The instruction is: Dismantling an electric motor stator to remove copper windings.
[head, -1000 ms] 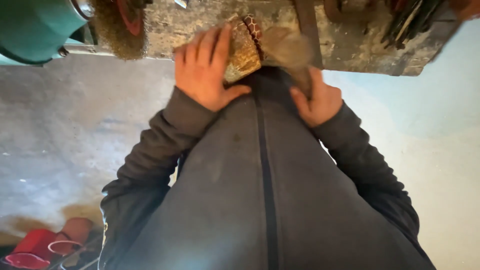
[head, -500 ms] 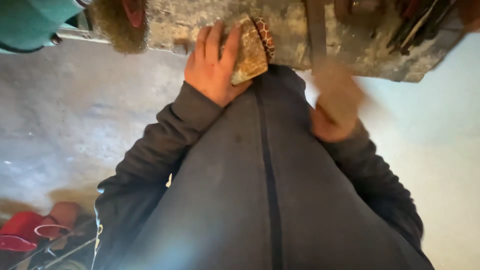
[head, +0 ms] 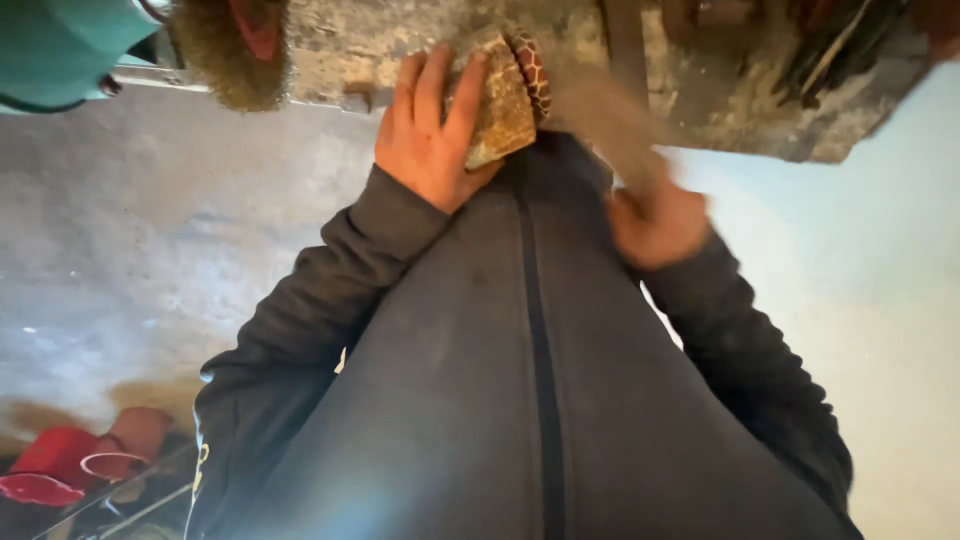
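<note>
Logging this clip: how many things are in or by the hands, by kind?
Hands: 2, left and right
Brown patterned lump in left grip: 1
Blurred stick in right grip: 1
Round wire brush: 1
Total: 5

My dark grey zipped jacket (head: 520, 400) fills the middle of the view. A teal machine housing (head: 60, 40) sits at the upper left, with a bristly wire brush wheel (head: 225, 60) just beside it. Red containers (head: 70, 465) cluster at the lower left on the grey concrete floor (head: 150, 260).
</note>
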